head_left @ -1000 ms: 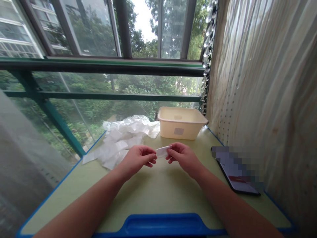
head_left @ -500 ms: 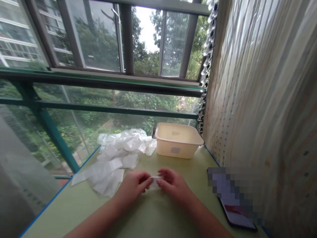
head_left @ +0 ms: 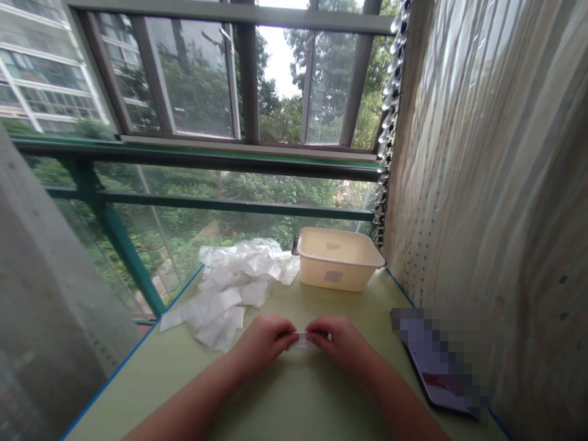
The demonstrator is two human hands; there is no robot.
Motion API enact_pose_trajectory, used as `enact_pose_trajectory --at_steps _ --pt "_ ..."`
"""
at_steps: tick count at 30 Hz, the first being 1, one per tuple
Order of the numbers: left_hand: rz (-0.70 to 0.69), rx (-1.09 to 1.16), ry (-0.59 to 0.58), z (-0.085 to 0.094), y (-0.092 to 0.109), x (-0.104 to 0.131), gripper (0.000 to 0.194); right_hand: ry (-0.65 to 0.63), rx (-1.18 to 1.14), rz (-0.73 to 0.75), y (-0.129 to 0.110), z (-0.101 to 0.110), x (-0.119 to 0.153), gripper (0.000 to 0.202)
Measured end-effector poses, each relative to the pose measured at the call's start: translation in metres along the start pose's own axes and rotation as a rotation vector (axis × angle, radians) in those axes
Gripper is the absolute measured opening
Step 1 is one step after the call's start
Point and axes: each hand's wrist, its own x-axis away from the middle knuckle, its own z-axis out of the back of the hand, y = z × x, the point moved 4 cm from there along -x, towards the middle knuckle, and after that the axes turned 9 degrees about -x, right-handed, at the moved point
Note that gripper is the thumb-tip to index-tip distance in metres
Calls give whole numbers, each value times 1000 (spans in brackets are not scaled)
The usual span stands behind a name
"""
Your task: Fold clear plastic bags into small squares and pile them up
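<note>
Over the middle of the table, a small translucent plastic bag (head_left: 301, 344) is stretched between my two hands. My left hand (head_left: 265, 340) pinches one end of its top edge between thumb and fingers. At the other end, my right hand (head_left: 343, 342) has a similar pinch. The bag's upper edge shows as a thin white line, and its lower part hangs blurred and see-through. Left of my hands lies a loose heap of white and clear plastic bags (head_left: 223, 306), some flat and some crumpled.
A cream plastic bin (head_left: 340, 269) with a label stands at the back right of the green table (head_left: 285, 404). A phone (head_left: 441, 373), partly pixelated, lies on the right by the curtain (head_left: 482, 184). Behind the table run a green railing (head_left: 239, 205) and windows.
My view has shifted, so everything sits a little further right. My right fingers, more raised before, now close down on the bag's edge, which is pulled straight between both hands.
</note>
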Motion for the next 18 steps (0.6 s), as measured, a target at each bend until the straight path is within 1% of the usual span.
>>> enact_pose_trajectory --at_steps 4,9,11,13,14,16,18 --pt "-10 -45 11 -1 -3 -3 22 -4 21 -7 2 -1 -1 15" --pt "-59 -35 46 0 -11 -6 25 91 77 32 5 2 -3 16" --pt "-26 12 99 2 -16 -6 26 157 95 41 7 2 -3 16" --pt "-12 55 139 2 -18 -5 34 159 95 72 6 -2 -2 16" --pt "-25 52 134 1 -17 -5 34 149 95 96 5 -6 -1 16" --pt "-61 20 100 -1 -14 -5 27 150 108 142 1 -12 1 18" --pt "-48 4 84 -2 -12 -6 31 212 130 163 -4 -12 3 20"
